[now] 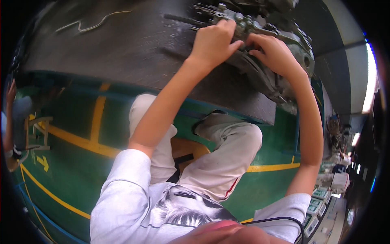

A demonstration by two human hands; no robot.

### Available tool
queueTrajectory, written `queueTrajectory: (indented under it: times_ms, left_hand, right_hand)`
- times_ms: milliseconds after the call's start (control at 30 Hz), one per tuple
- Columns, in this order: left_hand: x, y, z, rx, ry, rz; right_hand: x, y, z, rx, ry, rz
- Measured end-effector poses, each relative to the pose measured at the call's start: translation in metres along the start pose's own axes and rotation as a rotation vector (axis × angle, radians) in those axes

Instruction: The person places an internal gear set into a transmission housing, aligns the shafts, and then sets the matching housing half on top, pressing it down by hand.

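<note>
A grey cast-metal machine assembly (280,75), with bolts, rods and a curved housing, lies at the far right of the dark worktable (134,53). It looks like an engine or gearbox part. My left hand (213,44) is closed over its upper left side, fingertips bent down among the metal fittings (239,20) and thumb pointing right. Just right of it, my right hand (274,53) curls at the assembly's middle, thumb and forefinger drawn close together. The fingertips of both hands are partly hidden, so what they pinch cannot be made out.
A bent pale wire (93,27) lies on the table at far left. A dark rod (176,18) sticks out leftward from the assembly. Below are my legs, a wooden stool (187,150) and a green floor (73,175) with yellow lines. Another person (18,114) sits at the left edge.
</note>
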State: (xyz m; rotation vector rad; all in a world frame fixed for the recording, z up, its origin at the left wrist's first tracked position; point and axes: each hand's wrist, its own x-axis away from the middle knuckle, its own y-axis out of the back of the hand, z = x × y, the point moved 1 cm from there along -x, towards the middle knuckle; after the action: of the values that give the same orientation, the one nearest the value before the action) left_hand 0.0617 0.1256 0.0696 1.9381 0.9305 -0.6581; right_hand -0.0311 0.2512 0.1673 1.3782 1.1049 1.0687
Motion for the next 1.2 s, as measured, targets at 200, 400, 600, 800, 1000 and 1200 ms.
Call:
queueTrajectory:
  times_ms: [200,400,600,800,1000,1200]
  left_hand:
    - [0.000,-0.001,0.008,0.021,0.006,0.056]
    - [0.005,-0.008,0.000,-0.080,0.071,-0.012]
    - [0.004,-0.001,0.007,-0.027,0.086,0.144]
    - [0.002,-0.004,0.008,-0.049,0.093,0.156]
    - [0.003,0.002,0.010,-0.022,0.065,0.178]
    - [0.002,-0.004,0.005,-0.039,0.074,0.156]
  right_hand:
    - [-0.005,0.000,0.005,0.334,-0.175,0.010]
    - [-0.002,-0.006,-0.004,0.009,0.065,-0.160]
    - [-0.002,-0.003,0.007,0.206,-0.134,-0.067]
    - [-0.005,-0.013,-0.004,0.118,-0.013,-0.055]
    - [-0.006,0.001,0.003,0.120,-0.096,-0.014]
    - [-0.010,-0.012,0.001,0.136,-0.032,-0.061]
